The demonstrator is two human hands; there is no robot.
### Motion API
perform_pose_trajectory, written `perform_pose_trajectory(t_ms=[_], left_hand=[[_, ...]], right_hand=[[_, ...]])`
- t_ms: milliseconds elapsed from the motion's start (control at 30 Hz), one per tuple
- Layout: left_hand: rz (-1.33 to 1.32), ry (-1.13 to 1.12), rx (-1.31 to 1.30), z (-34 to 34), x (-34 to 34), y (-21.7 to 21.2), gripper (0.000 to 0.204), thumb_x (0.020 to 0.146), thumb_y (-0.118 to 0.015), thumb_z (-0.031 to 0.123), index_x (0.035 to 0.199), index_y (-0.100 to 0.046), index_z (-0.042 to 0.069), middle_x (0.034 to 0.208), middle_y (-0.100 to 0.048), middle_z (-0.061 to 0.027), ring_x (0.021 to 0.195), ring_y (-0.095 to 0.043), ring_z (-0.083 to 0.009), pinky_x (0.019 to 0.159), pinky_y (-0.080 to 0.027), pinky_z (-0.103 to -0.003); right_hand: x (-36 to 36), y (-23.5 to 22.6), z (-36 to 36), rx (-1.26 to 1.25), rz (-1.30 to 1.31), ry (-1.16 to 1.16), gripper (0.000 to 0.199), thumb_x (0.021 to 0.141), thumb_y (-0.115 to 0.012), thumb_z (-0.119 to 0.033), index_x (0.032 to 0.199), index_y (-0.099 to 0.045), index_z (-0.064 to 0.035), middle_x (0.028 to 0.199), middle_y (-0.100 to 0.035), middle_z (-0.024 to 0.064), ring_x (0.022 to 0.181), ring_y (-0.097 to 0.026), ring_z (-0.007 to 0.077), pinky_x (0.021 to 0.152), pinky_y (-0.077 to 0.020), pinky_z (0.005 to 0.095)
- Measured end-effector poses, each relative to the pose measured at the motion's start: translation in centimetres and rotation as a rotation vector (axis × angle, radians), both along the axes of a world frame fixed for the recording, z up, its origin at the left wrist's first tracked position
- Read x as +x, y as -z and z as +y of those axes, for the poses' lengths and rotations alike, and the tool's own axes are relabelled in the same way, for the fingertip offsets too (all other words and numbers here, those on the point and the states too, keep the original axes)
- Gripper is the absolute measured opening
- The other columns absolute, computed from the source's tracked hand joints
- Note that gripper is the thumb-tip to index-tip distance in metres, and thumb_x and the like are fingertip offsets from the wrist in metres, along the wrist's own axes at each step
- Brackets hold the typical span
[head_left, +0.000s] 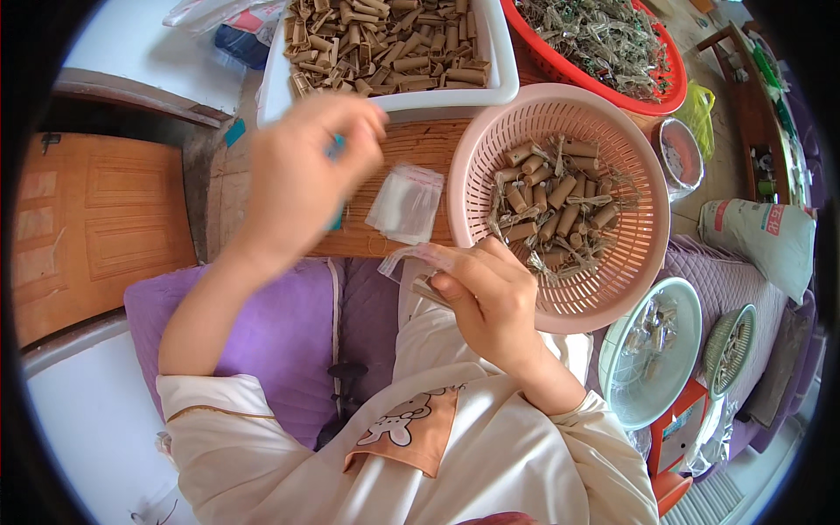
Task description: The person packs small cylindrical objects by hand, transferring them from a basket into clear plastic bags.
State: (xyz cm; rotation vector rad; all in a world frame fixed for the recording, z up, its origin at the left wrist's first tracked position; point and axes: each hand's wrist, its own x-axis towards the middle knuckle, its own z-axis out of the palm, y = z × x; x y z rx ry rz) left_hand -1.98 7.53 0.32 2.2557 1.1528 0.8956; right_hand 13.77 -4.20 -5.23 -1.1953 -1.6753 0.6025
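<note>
My right hand (490, 302) is closed, pinching a small clear plastic bag (404, 259) at the table's front edge. A brownish piece seems to be in or behind that bag, partly covered by my fingers. My left hand (306, 179) is raised over the left side of the table, blurred by motion with its fingers curled; whether it holds anything I cannot make out. Between the hands lies a stack of small clear bags (407, 203). Right of it, a pink basket (472, 166) contains several brown tubes (560, 191) with thin clear strands tied on.
A white tub (503, 74) of brown half-tubes stands at the back, beside a red basket (674, 66) of clear, stringy pieces. To the right are a pale green basin (626, 385), a smaller green basket (744, 337) and a white sack (761, 241). A purple seat (254, 341) lies below the table.
</note>
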Motion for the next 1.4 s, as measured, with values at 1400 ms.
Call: perform_pose_trajectory(t_ms=[1400], left_hand=[[-0.095,0.455,-0.540,-3.8,0.8,0.3,0.015,0.072,-0.054,0.016,0.073,-0.050,0.002,0.056,-0.046,-0.0032,0.045,-0.044,-0.0120,0.042,-0.034,-0.024]], right_hand=[[1.7,0.4,-0.4,-0.449,1.350,-0.299,0.029,0.087,-0.053,-0.023,0.101,-0.059,0.0018,0.097,-0.061,0.0083,0.088,-0.056,0.0128,0.079,-0.0436,0.0261]])
